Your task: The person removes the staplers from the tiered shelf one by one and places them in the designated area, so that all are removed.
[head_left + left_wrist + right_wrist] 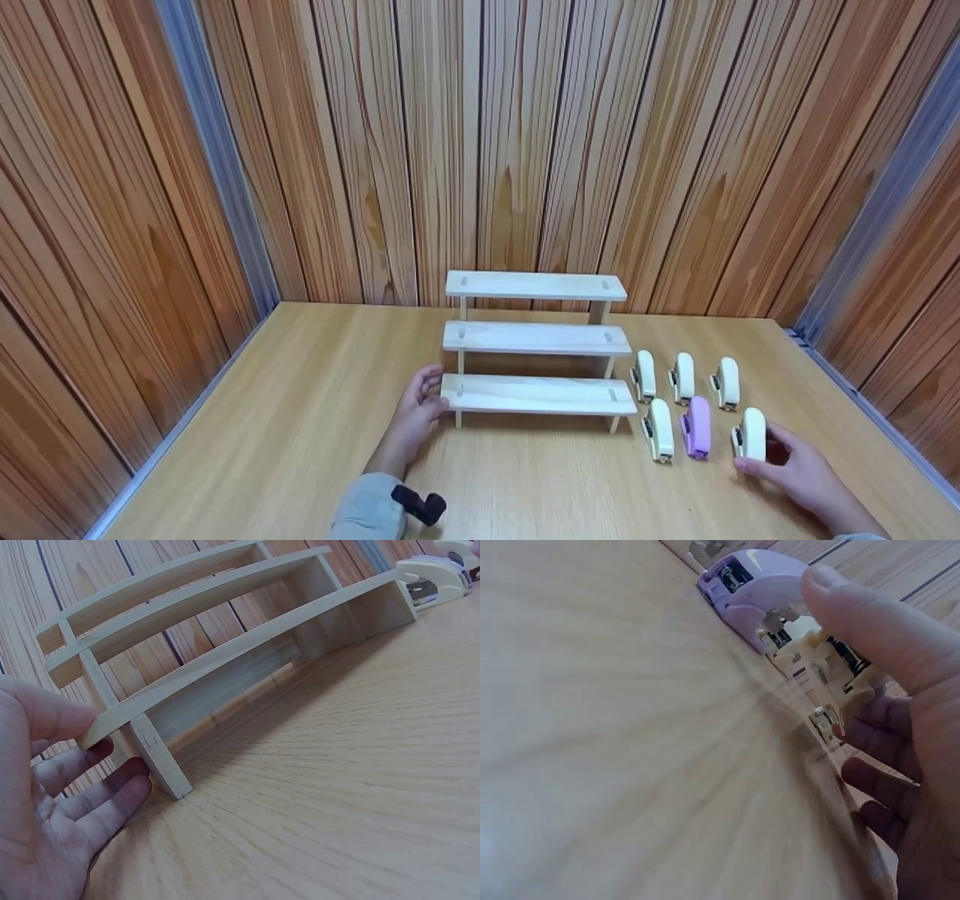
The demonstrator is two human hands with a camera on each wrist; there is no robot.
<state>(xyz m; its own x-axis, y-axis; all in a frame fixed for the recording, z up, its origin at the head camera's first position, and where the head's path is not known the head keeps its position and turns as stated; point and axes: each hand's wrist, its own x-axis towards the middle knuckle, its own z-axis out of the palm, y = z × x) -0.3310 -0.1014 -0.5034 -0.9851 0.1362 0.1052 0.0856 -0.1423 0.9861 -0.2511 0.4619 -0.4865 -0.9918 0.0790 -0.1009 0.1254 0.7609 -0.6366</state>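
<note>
A three-tier wooden display shelf (pixel 538 395) stands on the table in the head view. At the left end of its lowest board, my left hand (pixel 416 412) pinches the wood; in the left wrist view the thumb lies on top and fingers are beneath the board (pixel 247 645). My right hand (pixel 802 469) grips a cream stapler (pixel 752 433) at the front right of the stapler group. Left of that one are a purple stapler (pixel 698 427) and another cream stapler (pixel 660 431). In the right wrist view, thumb and fingers flank the held stapler (pixel 832 667), partly hiding it.
Behind the front row, three cream staplers stand: left (pixel 644 375), middle (pixel 682 377) and right (pixel 727 383). The wooden table (pixel 247 442) meets wood-patterned wall panels (pixel 510 150) at the back and sides. A black device (pixel 420 505) sits on the left sleeve.
</note>
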